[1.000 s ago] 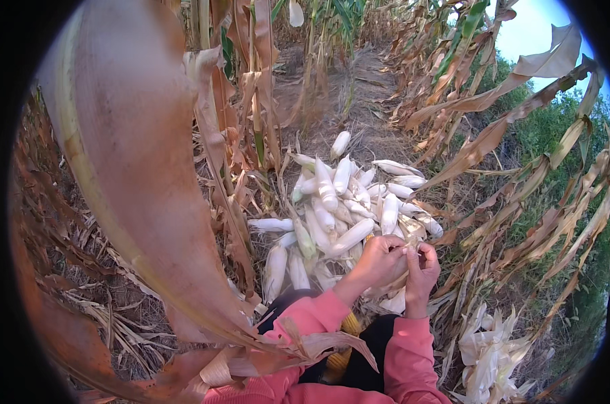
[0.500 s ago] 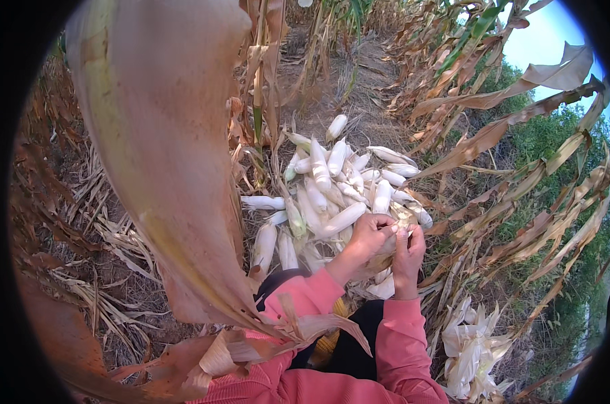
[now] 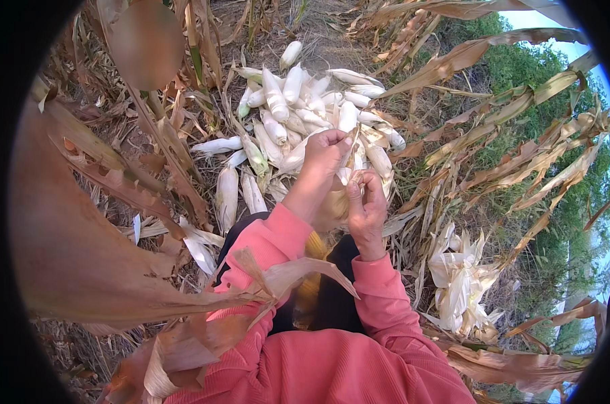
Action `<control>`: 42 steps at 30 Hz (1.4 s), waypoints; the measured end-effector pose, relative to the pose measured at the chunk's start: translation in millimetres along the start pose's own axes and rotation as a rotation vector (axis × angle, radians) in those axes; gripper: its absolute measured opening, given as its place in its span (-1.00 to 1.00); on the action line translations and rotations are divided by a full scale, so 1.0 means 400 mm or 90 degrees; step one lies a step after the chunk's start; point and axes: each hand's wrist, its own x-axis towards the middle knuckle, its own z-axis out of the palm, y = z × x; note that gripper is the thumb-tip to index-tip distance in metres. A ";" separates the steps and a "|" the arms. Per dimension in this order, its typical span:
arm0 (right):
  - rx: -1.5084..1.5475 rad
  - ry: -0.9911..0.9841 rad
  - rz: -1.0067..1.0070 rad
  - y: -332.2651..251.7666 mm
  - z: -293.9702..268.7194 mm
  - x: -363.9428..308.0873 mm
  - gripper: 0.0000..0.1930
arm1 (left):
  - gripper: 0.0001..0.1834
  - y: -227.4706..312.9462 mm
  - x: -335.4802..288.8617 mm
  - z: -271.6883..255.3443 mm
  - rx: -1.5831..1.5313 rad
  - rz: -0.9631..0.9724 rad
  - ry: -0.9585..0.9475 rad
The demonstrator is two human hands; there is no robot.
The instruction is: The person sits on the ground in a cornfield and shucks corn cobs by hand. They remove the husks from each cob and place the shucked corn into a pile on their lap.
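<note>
Dry cornfield ground lies all around; both hands grip one corn ear (image 3: 344, 176) between them, left hand (image 3: 324, 153) closed on its pale husk (image 3: 353, 145) at the top, right hand (image 3: 367, 205) pinching narrowly just below. Beyond the fingertips sits a pile of husked ears (image 3: 298, 108); stripped husks (image 3: 461, 277) lie right of the fingers

A pile of husked corn ears (image 3: 298, 114) lies on the ground ahead of the person. The left hand (image 3: 325, 151) sits at the pile's near edge, and the right hand (image 3: 365, 205) lies just beside it, nearer the body. A heap of stripped husks (image 3: 460, 283) lies to the right. Dry stalks (image 3: 163, 128) stand to the left, and a large dry leaf (image 3: 83, 256) hangs close at the left.
</note>
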 end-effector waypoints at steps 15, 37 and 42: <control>0.162 -0.051 0.165 -0.013 0.007 -0.041 -0.92 | -0.87 0.033 0.049 -0.083 -0.199 0.017 0.056; -0.134 -0.121 0.073 0.008 0.000 0.013 -0.48 | -0.93 0.174 0.049 -0.198 -0.323 0.184 0.027; 0.029 -0.280 0.311 0.083 0.049 0.044 -0.30 | -0.81 0.152 0.057 -0.187 -0.318 0.137 0.014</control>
